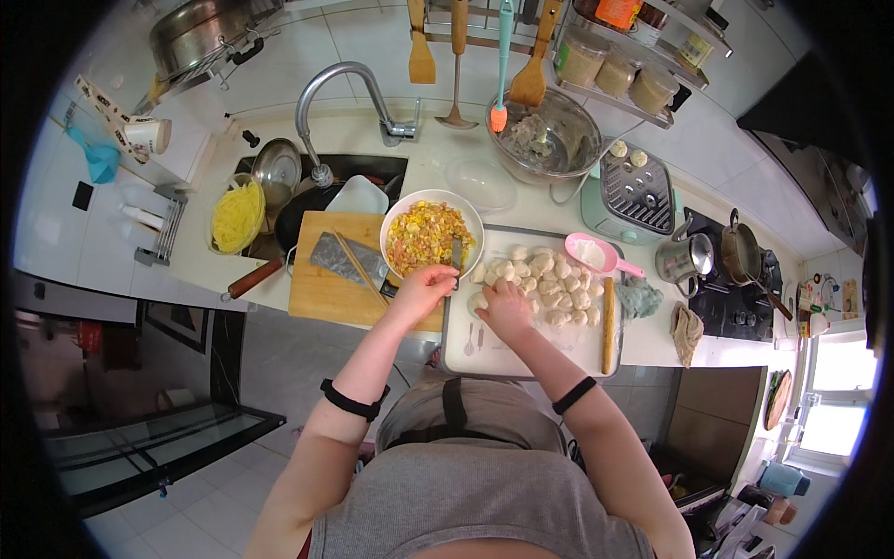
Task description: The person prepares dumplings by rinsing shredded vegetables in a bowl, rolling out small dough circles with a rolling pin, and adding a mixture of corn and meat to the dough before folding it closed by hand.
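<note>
My left hand (424, 293) is at the near right rim of a white bowl (386, 227) of chopped yellow and pink filling (426, 234). Its thumb and fingertips pinch a narrow dark spreader (457, 255) whose far end lies in the filling. Over the left side of a white, grey-edged kneading mat (531, 358) is my right hand (506, 307), palm down with bent fingers. Its fingertips reach the floury dough pieces (548, 283), and a flattened dough round (477, 303) shows beside its thumb. Whether the fingers grip any dough is hidden.
A pink flour scoop (594, 253) and wooden rolling pin (608, 325) lie on the mat. Left is a cutting board (328, 297) with chopsticks (357, 264). Behind stand a steel bowl (545, 136) and green steamer-like appliance (628, 192). A kettle (684, 257) stands right.
</note>
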`<act>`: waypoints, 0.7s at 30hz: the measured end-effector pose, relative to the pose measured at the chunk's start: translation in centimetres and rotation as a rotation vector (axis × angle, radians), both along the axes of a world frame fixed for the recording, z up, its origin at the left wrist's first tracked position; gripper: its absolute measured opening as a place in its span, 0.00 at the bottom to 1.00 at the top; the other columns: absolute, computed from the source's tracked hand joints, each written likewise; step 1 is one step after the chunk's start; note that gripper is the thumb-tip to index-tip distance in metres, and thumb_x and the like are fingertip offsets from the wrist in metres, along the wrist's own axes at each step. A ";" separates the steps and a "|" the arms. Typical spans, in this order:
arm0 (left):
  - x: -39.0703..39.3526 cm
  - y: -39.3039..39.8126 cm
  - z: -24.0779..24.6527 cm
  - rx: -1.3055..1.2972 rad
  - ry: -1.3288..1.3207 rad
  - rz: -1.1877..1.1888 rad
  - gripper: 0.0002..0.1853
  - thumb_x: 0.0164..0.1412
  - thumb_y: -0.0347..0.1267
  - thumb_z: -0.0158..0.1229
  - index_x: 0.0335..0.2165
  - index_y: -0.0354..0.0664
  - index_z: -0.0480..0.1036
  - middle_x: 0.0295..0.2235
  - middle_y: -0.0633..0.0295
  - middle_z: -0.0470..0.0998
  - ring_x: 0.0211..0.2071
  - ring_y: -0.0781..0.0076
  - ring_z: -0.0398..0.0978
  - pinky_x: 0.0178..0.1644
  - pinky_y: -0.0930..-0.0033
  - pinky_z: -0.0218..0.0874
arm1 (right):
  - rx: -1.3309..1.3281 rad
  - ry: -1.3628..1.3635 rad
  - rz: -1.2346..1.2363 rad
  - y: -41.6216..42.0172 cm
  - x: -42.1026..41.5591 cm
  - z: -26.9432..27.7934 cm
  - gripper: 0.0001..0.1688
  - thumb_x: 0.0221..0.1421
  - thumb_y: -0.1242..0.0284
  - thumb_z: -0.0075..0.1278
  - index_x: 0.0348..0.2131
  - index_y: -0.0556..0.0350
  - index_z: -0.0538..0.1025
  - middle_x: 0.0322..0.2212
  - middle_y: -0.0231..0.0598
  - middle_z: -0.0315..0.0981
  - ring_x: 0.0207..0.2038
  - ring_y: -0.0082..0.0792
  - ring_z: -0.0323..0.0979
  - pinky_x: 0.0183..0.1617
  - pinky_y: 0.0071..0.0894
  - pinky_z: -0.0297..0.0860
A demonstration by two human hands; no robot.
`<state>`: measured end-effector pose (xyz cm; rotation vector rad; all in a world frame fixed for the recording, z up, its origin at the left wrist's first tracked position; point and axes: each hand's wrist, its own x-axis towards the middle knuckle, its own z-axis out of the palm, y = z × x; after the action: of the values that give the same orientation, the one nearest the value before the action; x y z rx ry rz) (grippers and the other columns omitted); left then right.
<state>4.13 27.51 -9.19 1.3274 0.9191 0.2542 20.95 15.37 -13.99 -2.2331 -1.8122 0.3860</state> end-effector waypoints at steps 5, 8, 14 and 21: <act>-0.6 -0.5 1.0 -0.061 -0.035 -0.003 0.13 0.59 0.33 0.53 0.42 0.42 0.72 0.31 0.70 0.75 0.31 0.84 0.70 0.30 0.81 0.59 | 0.019 -0.026 -0.007 0.3 -0.2 -1.2 0.20 0.39 0.68 0.60 0.36 0.52 0.75 0.40 0.37 0.66 0.46 0.40 0.64 0.48 0.39 0.63; -1.2 -0.7 2.3 -0.067 -0.075 0.009 0.14 0.58 0.31 0.55 0.44 0.42 0.71 0.34 0.69 0.75 0.34 0.82 0.72 0.35 0.80 0.62 | 0.113 0.341 -0.151 -0.2 0.3 1.3 0.18 0.44 0.70 0.58 0.37 0.55 0.74 0.37 0.37 0.69 0.41 0.33 0.68 0.43 0.32 0.66; 0.7 -3.8 6.2 -0.044 -0.352 -0.027 0.18 0.55 0.26 0.57 0.47 0.40 0.70 0.39 0.63 0.76 0.40 0.79 0.72 0.45 0.76 0.63 | 0.083 1.453 -0.271 -0.5 0.0 11.4 0.11 0.52 0.75 0.54 0.37 0.60 0.72 0.27 0.32 0.74 0.28 0.22 0.71 0.33 0.21 0.68; 1.2 -4.0 6.4 -0.105 -0.328 0.057 0.16 0.56 0.26 0.56 0.44 0.36 0.71 0.38 0.64 0.76 0.36 0.81 0.72 0.42 0.78 0.63 | 0.051 1.342 -0.257 -0.5 -0.1 12.8 0.11 0.53 0.73 0.53 0.35 0.62 0.72 0.27 0.35 0.74 0.24 0.22 0.72 0.30 0.18 0.68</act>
<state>5.33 23.49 -2.75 1.1229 0.6836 0.4482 20.88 14.84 -1.15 -1.3991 -0.7676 1.3173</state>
